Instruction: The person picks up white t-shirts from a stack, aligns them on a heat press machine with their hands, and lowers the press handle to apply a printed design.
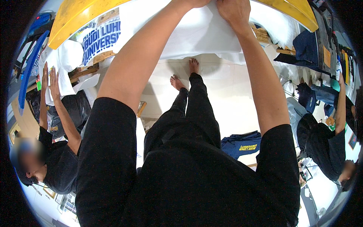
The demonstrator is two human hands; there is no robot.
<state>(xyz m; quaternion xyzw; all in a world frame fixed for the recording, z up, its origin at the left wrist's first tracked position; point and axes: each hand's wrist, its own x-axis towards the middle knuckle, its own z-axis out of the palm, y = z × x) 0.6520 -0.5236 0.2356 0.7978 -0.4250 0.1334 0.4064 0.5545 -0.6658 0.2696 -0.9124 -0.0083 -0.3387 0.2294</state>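
Both my arms reach up to the top edge of the picture, over a white sheet of cloth (196, 39) that hangs in folds off the near side of a worktop. My left hand (196, 3) is almost wholly cut off by the frame, so its fingers are hidden. A little to its right, my right hand (235, 14) has its fingers curled in at the white cloth, and their tips run out of view. A yellow edge (85, 17) curves along the top left, and another yellow edge (293, 11) shows at the top right.
At left, a person (62, 113) raises both hands beside a blue board (32, 70). Another person (323, 140) works at right. White fabric with blue lettering (102, 39) lies left of my arm. A navy garment (242, 145) with yellow print lies behind me, to the right.
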